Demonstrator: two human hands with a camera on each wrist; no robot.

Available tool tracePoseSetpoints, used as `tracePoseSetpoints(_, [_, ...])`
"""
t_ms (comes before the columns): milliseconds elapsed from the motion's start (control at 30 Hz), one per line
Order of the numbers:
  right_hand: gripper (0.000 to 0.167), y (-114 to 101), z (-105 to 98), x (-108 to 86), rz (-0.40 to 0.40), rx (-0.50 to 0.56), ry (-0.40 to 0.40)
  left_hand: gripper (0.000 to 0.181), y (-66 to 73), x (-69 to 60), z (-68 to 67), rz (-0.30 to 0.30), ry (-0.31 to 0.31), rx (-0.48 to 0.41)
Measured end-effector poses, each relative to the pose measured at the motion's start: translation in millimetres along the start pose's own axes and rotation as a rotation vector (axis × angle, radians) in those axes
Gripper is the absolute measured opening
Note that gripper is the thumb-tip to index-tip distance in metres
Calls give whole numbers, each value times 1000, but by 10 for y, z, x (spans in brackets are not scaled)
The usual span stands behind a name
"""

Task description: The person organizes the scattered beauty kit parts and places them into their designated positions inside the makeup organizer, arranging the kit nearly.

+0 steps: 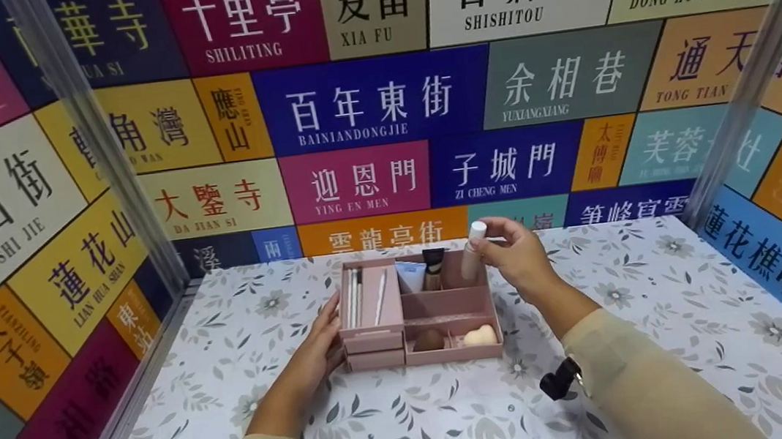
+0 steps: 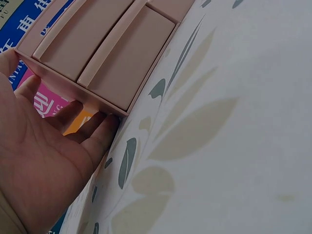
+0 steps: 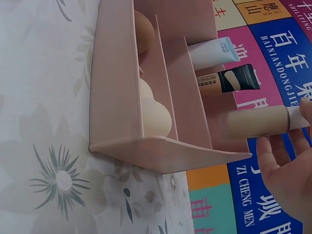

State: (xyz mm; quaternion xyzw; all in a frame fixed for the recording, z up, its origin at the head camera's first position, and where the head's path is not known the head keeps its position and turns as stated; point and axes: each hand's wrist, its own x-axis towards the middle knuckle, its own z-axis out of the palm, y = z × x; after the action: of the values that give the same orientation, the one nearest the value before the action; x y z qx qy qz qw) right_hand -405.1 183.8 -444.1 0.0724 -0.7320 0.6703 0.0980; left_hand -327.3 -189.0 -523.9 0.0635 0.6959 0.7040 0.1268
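A pink desktop organizer (image 1: 374,342) with small drawers stands on the table. My left hand (image 1: 317,349) rests its fingertips against the organizer's left side; the left wrist view shows the fingers (image 2: 100,134) fairly extended along it. By its white cap, my right hand (image 1: 519,258) pinches a beige foundation bottle (image 3: 258,122). The bottle is upright, its lower part inside the back right compartment. Beside it stand a pale blue tube (image 1: 411,276) and a black-capped tube (image 3: 229,80). A brown makeup sponge (image 1: 428,340) and a cream one (image 1: 479,336) lie in the front compartments.
Slim white sticks, perhaps brushes or pencils (image 1: 354,301), lie in the organizer's upper left section. The table bears a leaf-patterned cloth (image 1: 458,418). Behind it rises a wall of coloured signs (image 1: 370,100), with clear upright edges at both sides.
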Motion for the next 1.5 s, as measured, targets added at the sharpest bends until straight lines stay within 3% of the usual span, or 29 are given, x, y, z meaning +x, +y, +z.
tracePoseSetpoints(567, [49,81,40,38,1,-104,8,56,19,20,20,-45,41,-20])
tracePoseSetpoints(1067, [47,108,72,-4,80,-208,-46,59,7,0,14,-4,19,-14])
tracePoseSetpoints(1500, [39,177,85,-35,8,-531,-82,55,-2,9,5,-14,18,-23])
